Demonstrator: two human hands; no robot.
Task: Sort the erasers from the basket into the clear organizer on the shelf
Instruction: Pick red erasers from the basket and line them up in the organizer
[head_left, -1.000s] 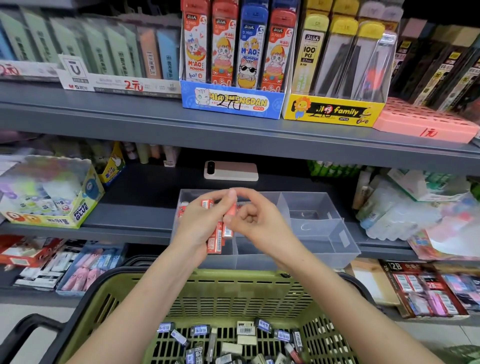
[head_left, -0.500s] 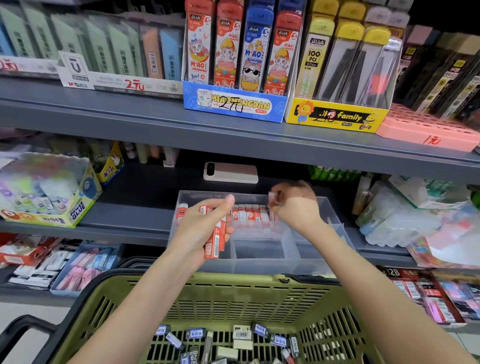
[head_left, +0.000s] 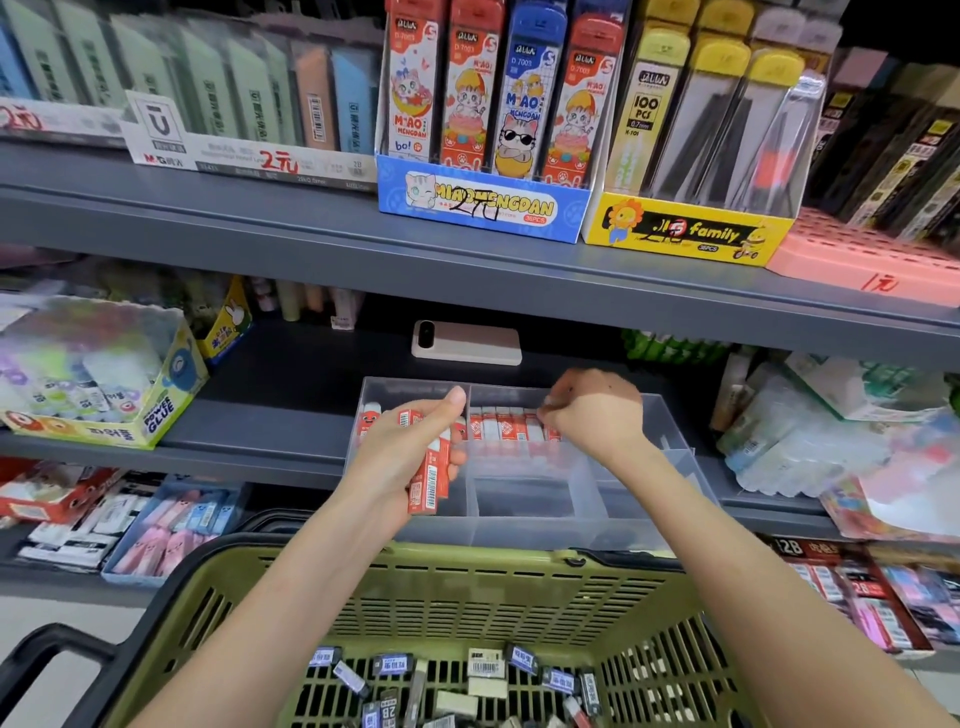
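A clear organizer with several compartments sits on the middle shelf. A row of red-and-white erasers stands in its back middle compartment. My left hand grips a small stack of red-sleeved erasers over the organizer's left side. My right hand reaches into the back compartment, fingers curled at the right end of the row; whether it pinches an eraser is hidden. The green basket below holds several loose dark-sleeved erasers.
A pink phone lies behind the organizer. A glue-stick box stands at the left, plastic-wrapped packs at the right. The upper shelf edge overhangs the organizer. Lead-refill boxes stand above.
My right hand left the stack in my left hand and moved right and back into the organizer's back compartment, where it now stays. The left hand keeps its stack.
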